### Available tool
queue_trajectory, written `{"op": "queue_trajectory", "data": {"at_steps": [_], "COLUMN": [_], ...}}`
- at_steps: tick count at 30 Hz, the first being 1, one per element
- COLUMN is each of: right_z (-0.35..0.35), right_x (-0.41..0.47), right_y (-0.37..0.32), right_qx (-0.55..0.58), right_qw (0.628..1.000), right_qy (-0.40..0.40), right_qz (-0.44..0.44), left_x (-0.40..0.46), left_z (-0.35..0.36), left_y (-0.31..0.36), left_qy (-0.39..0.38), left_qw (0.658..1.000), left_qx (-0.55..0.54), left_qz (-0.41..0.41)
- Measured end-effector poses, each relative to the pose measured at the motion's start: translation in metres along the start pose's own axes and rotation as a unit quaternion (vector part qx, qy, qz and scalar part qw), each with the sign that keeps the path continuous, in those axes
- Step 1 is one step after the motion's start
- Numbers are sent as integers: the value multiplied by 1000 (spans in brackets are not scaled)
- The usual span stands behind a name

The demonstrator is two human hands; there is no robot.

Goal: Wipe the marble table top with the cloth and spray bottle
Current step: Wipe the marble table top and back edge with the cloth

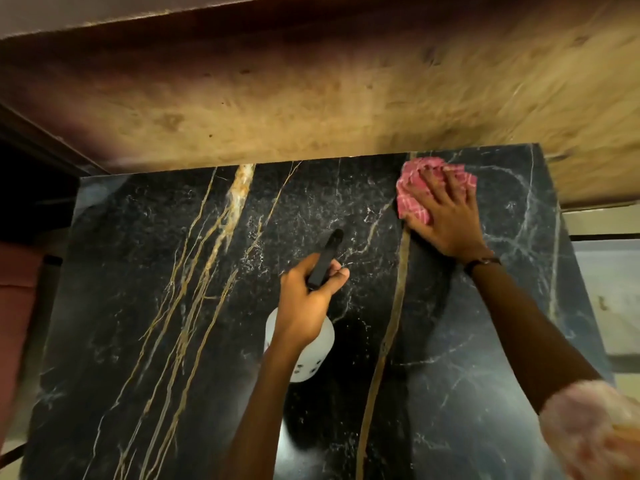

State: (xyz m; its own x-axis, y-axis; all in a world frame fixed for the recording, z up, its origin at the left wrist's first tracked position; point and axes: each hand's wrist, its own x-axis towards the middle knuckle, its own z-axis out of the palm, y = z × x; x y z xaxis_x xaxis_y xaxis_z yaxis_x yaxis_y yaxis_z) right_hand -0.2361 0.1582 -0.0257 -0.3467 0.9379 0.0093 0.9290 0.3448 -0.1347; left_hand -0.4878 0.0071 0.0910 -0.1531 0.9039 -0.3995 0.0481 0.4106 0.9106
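The black marble table top (173,306) with gold and white veins fills the lower view. A red checked cloth (414,199) lies bunched near the table's far right corner. My right hand (446,216) lies flat on it with fingers spread, pressing it onto the marble. My left hand (306,299) grips the neck of a white spray bottle (311,355) above the middle of the table. The bottle's black spray head (325,258) points toward the far edge.
A tan stone floor (311,98) lies beyond the table's far edge. A dark red seat (17,306) stands at the left of the table. At the right edge there is a pale floor strip (609,292). A wristband (481,263) sits on my right wrist.
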Motion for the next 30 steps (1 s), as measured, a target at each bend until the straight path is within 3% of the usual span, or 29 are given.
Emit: {"op": "queue_trajectory", "data": {"at_steps": [4,7,10,12,16,21,25,28,30], "right_z": [-3,6,10,7,-6,-14,-5,-5,-6], "right_x": [55,60,13,-29,-69,-7,-8,-63,-105], "right_y": [-7,-38,-50,-37,27,44,18,15,32], "right_qx": [19,-13,-9,-10,-1,26,-6,-16,-14], "right_qw": [997,1000,997,995,1000,991,998,1000,1000], "right_qy": [-17,-11,22,20,22,-13,-17,-7,7], "right_qz": [79,22,-74,-95,-8,134,60,-20,-24], "left_x": [8,10,11,13,12,6,1,-5,-9], "left_z": [14,21,26,30,36,44,52,59,61], "left_y": [3,1,-2,-3,0,-3,-4,-2,-2], "left_qy": [-12,-16,-22,-21,-31,-43,-44,-51,-51], "left_qw": [1000,999,999,999,998,997,996,997,997], "left_qx": [11,28,36,35,35,59,59,48,49], "left_qz": [10,20,27,27,31,38,46,33,29]}}
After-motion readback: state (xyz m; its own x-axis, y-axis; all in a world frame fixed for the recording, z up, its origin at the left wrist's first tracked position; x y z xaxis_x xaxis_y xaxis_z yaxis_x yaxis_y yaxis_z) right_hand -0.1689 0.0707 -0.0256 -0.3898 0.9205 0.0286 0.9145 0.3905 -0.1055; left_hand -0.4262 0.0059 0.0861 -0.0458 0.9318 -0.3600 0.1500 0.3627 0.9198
